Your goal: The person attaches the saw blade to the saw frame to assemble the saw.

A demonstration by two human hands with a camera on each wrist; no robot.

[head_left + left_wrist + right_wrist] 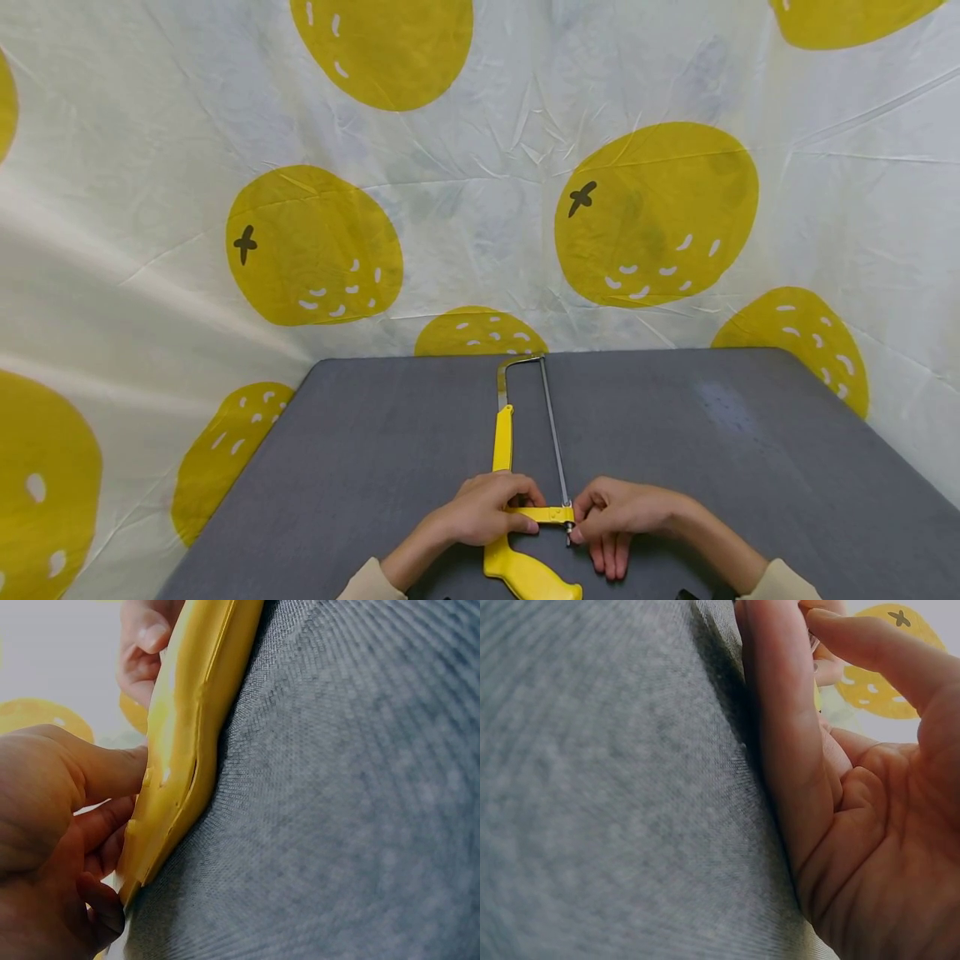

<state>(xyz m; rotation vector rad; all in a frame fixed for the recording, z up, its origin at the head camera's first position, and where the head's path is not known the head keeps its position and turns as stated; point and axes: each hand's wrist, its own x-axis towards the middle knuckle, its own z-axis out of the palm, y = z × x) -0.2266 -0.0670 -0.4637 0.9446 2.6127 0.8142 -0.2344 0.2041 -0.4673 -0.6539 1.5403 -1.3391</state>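
Note:
A hacksaw (502,437) with a yellow handle and frame lies flat on the grey table, its blade side to the right and its far end near the back edge. With thumb and fingers, my left hand (491,507) grips the yellow crosspiece of the frame near the handle. My right hand (622,517) pinches at the small tensioning screw (569,533) at the blade's near end. In the left wrist view the yellow handle (187,712) fills the middle, beside the left thumb. The right wrist view shows the right palm (900,817); its fingertips are mostly hidden.
The grey padded tabletop (360,450) stretches out on both sides of the saw. A white cloth (480,225) printed with yellow fruit hangs behind the table and at its sides.

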